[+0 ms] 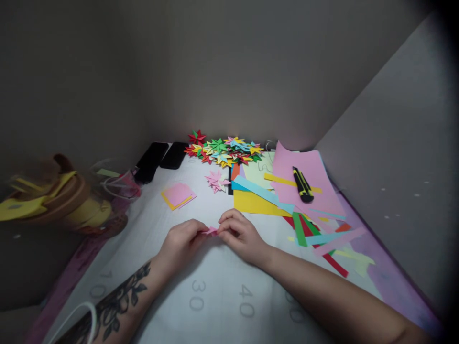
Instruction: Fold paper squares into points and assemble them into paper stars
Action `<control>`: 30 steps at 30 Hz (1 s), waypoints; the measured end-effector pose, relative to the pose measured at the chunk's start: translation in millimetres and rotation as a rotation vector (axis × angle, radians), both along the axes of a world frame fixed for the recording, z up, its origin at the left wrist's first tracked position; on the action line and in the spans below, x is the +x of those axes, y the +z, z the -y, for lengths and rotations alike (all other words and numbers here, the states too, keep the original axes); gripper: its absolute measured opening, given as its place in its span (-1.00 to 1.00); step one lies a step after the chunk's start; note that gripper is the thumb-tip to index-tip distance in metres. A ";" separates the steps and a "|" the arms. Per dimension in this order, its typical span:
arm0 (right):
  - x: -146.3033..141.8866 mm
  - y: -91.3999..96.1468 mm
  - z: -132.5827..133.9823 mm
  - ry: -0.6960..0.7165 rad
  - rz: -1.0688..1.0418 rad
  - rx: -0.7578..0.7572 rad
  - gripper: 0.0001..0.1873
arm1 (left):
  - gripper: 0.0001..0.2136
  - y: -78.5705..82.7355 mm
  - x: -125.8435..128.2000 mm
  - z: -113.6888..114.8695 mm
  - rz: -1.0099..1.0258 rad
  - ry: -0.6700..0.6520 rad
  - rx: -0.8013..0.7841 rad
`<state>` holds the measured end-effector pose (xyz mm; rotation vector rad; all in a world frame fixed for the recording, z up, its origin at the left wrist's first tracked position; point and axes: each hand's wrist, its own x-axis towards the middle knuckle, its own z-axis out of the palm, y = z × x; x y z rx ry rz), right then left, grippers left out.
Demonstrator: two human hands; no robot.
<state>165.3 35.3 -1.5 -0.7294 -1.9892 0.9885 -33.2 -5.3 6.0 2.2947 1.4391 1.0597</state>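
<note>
Between my two hands, low over the white mat (218,267), is a small folded piece of pink paper (212,231). My left hand (185,239) pinches its left end between thumb and fingers. The right end is pinched by the fingertips of my right hand (244,237). Parts of the paper are hidden behind my fingers. Just beyond my hands lies a pink folded paper star (216,181). To its left rests a stack of pink and yellow paper squares (178,195).
Many-coloured paper stars (224,150) are heaped by the back wall. Two black phones (174,155) lie left of them. A cutter knife (302,185) rests on pink sheets (322,177) at right, near loose paper strips (319,234). A brown-yellow pot-like object (71,200) stands left.
</note>
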 end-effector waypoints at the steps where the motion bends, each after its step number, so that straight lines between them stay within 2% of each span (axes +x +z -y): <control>1: -0.7 -0.5 -0.1 -0.001 -0.004 -0.002 -0.89 | -0.96 -1.4 1.3 0.3 0.015 0.010 -0.049; 8: -4.7 -2.7 -1.1 -0.041 -0.027 -0.030 -0.91 | -0.91 -3.5 9.9 2.2 0.155 0.058 -0.300; 12: -4.1 -1.9 -2.1 -0.002 -0.045 0.002 -0.95 | -0.86 0.9 11.9 0.3 0.292 0.122 -0.420; 15: -3.9 -1.7 -2.7 -0.007 -0.039 0.009 -0.89 | -0.82 2.2 12.3 -2.0 0.412 0.161 -0.502; 18: -4.6 -1.8 -3.2 -0.034 -0.019 0.018 -0.88 | -0.80 2.5 13.0 -3.6 0.501 0.145 -0.566; 22: -5.2 -1.2 -2.9 -0.079 0.006 -0.005 -0.90 | -0.81 5.3 14.6 -3.4 0.502 0.132 -0.577; 26: -5.1 -1.8 -1.4 -0.142 0.020 -0.090 -0.94 | -0.84 8.8 16.2 -1.9 0.434 0.135 -0.532; 30: -6.3 -4.8 -0.5 -0.138 0.010 -0.179 -0.93 | -0.83 8.3 18.0 -1.7 0.427 0.104 -0.517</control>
